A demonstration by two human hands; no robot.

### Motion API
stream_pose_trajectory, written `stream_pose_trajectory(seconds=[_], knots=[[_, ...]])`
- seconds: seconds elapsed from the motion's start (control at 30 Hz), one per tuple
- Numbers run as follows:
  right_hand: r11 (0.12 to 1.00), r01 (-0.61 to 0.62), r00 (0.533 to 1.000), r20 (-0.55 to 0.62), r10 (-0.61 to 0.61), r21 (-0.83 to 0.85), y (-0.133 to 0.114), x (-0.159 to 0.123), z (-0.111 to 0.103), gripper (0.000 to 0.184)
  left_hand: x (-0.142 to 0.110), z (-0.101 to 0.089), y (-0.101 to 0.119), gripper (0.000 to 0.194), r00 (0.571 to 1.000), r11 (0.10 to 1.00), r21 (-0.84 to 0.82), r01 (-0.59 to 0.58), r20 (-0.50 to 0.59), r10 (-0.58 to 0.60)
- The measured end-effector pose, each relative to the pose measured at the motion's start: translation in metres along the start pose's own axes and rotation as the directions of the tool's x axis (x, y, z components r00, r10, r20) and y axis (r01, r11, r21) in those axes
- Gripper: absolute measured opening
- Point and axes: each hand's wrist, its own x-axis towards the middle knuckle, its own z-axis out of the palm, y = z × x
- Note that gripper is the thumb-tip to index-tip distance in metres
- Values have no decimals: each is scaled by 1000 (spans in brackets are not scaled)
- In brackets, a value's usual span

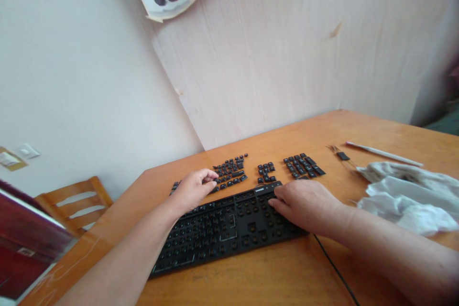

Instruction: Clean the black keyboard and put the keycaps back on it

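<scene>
1 keyboard (256, 224) | 3 keycap groups (237, 173) | left hand (195, 188): fingers narrow | right hand (304, 201): grip unclear

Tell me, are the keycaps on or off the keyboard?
Mostly off: keycaps lie grouped on the table beyond the keyboard, whose key positions look bare.

Keyboard (211, 234): black, flat on the worktop (272, 277), set obliquely to its far edge; key sockets exposed, pale outlines around some, a black cable at its right end. Keycaps: black, loose, in three groups between keyboard and far edge; the large left group (233, 182) nearest the far left corner, then a small cluster (266, 170), then a compact block (303, 165).
</scene>
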Motion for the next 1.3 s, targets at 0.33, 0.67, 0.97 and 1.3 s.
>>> stream_pose_trajectory(seconds=[0.33,0.67,0.97,1.3], knots=[[999,37,999,-5,-37,-5,0,-1,-2,44,-40,-1,2,15,978,949,240,-206,59,198],[999,39,999,3,-39,12,1,-1,-2,43,-41,2,16,11,964,884,385,-265,117,238],[998,55,998,-21,-54,9,0,-2,-3,43,-37,1,12,10,942,843,421,-334,177,284],[998,53,999,-10,-53,16,0,-2,-3,42,-33,1,9,13,936,860,375,-346,207,285]])
